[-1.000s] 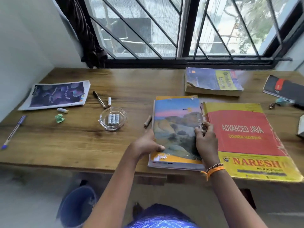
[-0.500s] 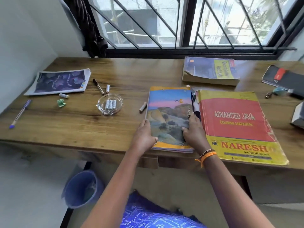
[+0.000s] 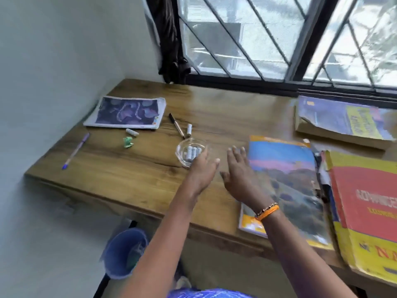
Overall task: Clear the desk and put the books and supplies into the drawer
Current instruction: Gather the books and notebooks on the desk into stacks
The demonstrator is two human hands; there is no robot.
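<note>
A: Where are the hands?

B: Both reach out over the wooden table. The left hand has its fingers loosely spread, holding nothing, with the fingertips at the near rim of a small glass dish. The right hand, with an orange band at the wrist, is flat with straight fingers apart, also holding nothing, just left of the landscape-cover book.

A: What is in the dish?

B: A few small white cylinders, side by side; the blur hides the count.

A: And the books?

B: 4 lie on the table. The landscape-cover book sits at the near edge, slightly overhanging it. Right of it lies the red and yellow book, touching or nearly so. Behind them, near the window, is a worn blue and yellow book. Far left, by the wall, lies a purple-cover booklet.

A: Loose supplies?

B: A purple pen near the left edge, a green scrap and a white stick in front of the booklet, a black-capped pen and another white cylinder just behind the dish.

A: Below the table?

B: A blue bin on the floor.
</note>
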